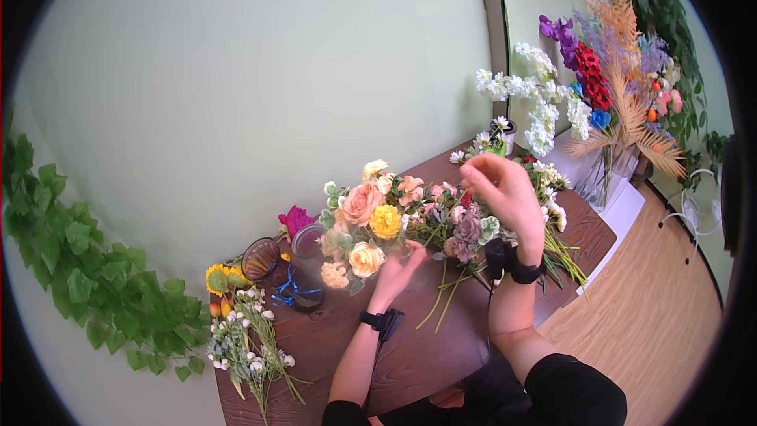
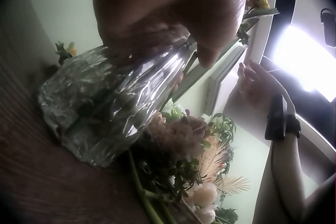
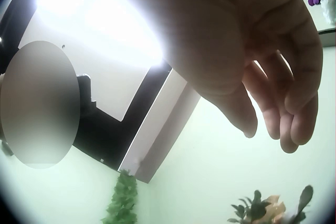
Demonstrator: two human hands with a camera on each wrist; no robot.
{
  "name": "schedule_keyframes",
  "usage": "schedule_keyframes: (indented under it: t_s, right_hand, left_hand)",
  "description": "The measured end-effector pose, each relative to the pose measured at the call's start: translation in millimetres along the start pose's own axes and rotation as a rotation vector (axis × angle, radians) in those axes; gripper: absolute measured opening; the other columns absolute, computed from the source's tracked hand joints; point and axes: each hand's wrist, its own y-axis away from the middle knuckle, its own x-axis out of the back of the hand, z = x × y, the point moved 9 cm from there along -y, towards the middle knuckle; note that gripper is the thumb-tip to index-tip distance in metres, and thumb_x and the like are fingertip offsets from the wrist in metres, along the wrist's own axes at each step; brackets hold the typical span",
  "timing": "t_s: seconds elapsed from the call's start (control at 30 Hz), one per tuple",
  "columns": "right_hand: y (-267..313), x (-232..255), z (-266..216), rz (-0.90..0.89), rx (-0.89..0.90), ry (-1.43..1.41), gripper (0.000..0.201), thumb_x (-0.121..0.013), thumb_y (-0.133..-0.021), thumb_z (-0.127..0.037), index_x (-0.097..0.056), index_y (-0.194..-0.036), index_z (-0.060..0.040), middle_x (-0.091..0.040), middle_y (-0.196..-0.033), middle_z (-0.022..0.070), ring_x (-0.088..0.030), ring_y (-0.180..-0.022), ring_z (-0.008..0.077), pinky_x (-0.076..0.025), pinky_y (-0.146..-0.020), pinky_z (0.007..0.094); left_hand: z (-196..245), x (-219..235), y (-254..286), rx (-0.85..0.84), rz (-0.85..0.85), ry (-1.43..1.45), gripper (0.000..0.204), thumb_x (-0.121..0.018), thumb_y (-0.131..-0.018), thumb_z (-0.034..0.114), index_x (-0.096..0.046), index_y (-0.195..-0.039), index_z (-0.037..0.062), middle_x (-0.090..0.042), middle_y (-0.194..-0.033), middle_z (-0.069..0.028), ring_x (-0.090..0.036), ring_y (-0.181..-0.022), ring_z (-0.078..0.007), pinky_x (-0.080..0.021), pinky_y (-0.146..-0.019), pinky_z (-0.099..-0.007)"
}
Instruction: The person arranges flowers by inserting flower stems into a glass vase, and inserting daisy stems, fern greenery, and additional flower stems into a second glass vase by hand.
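Note:
My left hand (image 1: 397, 272) grips a clear faceted glass vase (image 2: 113, 106) near its upper part, as the left wrist view shows. The vase stands on the dark wooden table, tilted in that view; in the head view flowers mostly hide it. A bouquet with a peach rose (image 1: 363, 203), a yellow bloom (image 1: 385, 222) and a cream rose (image 1: 367, 259) spreads just beyond that hand. Raised over the right side of the table, my right hand (image 1: 505, 189) has loosely bent fingers and holds nothing. Below it lie mauve flowers (image 1: 467, 229) with long green stems.
Left of the bouquet are a dark glass vase with a blue ribbon (image 1: 293, 293), sunflowers (image 1: 225, 278) and small white flowers (image 1: 251, 331). White blossoms (image 1: 544, 95) rise at the back right. A tall mixed arrangement (image 1: 623, 79) stands beyond the table's right edge (image 1: 603, 225).

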Motion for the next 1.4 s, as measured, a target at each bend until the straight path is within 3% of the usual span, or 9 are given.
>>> schedule_keyframes:
  t_s: [0.1,0.17,0.33,0.43,0.57,0.8,0.93,1.07,1.4]
  right_hand:
    - [-1,32,37,0.093,-0.111,0.127,0.025,-0.061,-0.094,-0.019,-0.063,-0.097,0.0050,-0.068,-0.082,0.0060,-0.065,-0.077,0.0113,-0.051,-0.071,0.0270]
    - [-3,63,79,0.266,-0.113,0.286,0.029,-0.064,-0.088,-0.025,-0.066,-0.099,0.0018,-0.070,-0.084,0.0138,-0.068,-0.077,0.0229,-0.052,-0.071,0.0337]
    - [-10,74,137,0.218,-0.276,0.461,0.034,-0.066,-0.086,-0.025,-0.066,-0.108,0.0002,-0.070,-0.094,0.0144,-0.066,-0.085,0.0206,-0.051,-0.078,0.0330]
    - [-11,38,169,-0.154,-0.555,0.388,0.051,-0.068,-0.083,-0.036,-0.062,-0.119,-0.0005,-0.066,-0.110,0.0206,-0.065,-0.099,0.0296,-0.050,-0.086,0.0367]
    - [-12,8,154,-0.318,-0.595,0.618,0.059,-0.069,-0.080,-0.038,-0.058,-0.126,-0.0024,-0.062,-0.124,0.0195,-0.060,-0.113,0.0334,-0.047,-0.095,0.0386]
    - [-14,20,139,-0.253,-0.523,0.504,0.047,-0.070,-0.081,-0.032,-0.064,-0.113,0.0010,-0.069,-0.101,0.0207,-0.066,-0.094,0.0326,-0.049,-0.083,0.0384]
    - [-14,46,120,0.096,-0.318,0.328,0.034,-0.062,-0.079,-0.028,-0.068,-0.092,0.0026,-0.068,-0.078,0.0200,-0.068,-0.073,0.0287,-0.052,-0.068,0.0383]
    - [-12,53,88,0.241,-0.165,0.373,0.031,-0.057,-0.082,-0.023,-0.067,-0.096,0.0031,-0.068,-0.081,0.0196,-0.068,-0.076,0.0277,-0.052,-0.071,0.0377]
    - [-15,35,85,0.105,-0.154,0.353,0.031,-0.056,-0.083,-0.026,-0.066,-0.089,0.0032,-0.065,-0.076,0.0190,-0.064,-0.068,0.0259,-0.050,-0.068,0.0378]
  left_hand:
    - [2,-1,0,-0.020,-0.002,0.021,0.014,-0.058,-0.097,0.017,-0.060,-0.098,0.0032,-0.063,-0.090,-0.0030,-0.060,-0.087,-0.0113,-0.047,-0.081,-0.0268]
    - [-4,0,0,-0.006,0.016,0.031,0.013,-0.059,-0.096,0.016,-0.060,-0.098,0.0035,-0.063,-0.090,-0.0026,-0.060,-0.087,-0.0110,-0.047,-0.081,-0.0265]
    - [-2,-3,1,0.039,-0.006,0.062,0.015,-0.060,-0.095,0.019,-0.060,-0.099,0.0042,-0.063,-0.092,-0.0016,-0.060,-0.089,-0.0111,-0.046,-0.084,-0.0266]
    - [0,-1,1,0.020,0.011,0.034,0.013,-0.060,-0.096,0.016,-0.060,-0.097,0.0041,-0.063,-0.089,-0.0022,-0.059,-0.086,-0.0109,-0.047,-0.081,-0.0267]
    - [-1,1,1,0.018,0.024,-0.013,0.013,-0.059,-0.096,0.017,-0.060,-0.097,0.0042,-0.064,-0.089,-0.0025,-0.060,-0.087,-0.0111,-0.047,-0.082,-0.0267]
    - [-7,0,1,0.048,0.022,0.021,0.015,-0.063,-0.093,0.017,-0.062,-0.098,0.0032,-0.063,-0.093,-0.0010,-0.060,-0.091,-0.0106,-0.046,-0.084,-0.0264]
    - [-7,2,0,0.023,0.017,-0.013,0.014,-0.061,-0.095,0.017,-0.061,-0.099,0.0032,-0.064,-0.091,-0.0023,-0.060,-0.089,-0.0109,-0.046,-0.083,-0.0268]
    - [-6,1,0,0.040,0.018,0.023,0.014,-0.063,-0.093,0.015,-0.061,-0.100,0.0025,-0.064,-0.093,-0.0015,-0.059,-0.090,-0.0099,-0.046,-0.082,-0.0258]
    - [-8,1,0,0.039,0.015,0.027,0.014,-0.063,-0.094,0.016,-0.061,-0.101,0.0038,-0.063,-0.095,-0.0013,-0.059,-0.091,-0.0104,-0.045,-0.084,-0.0259]
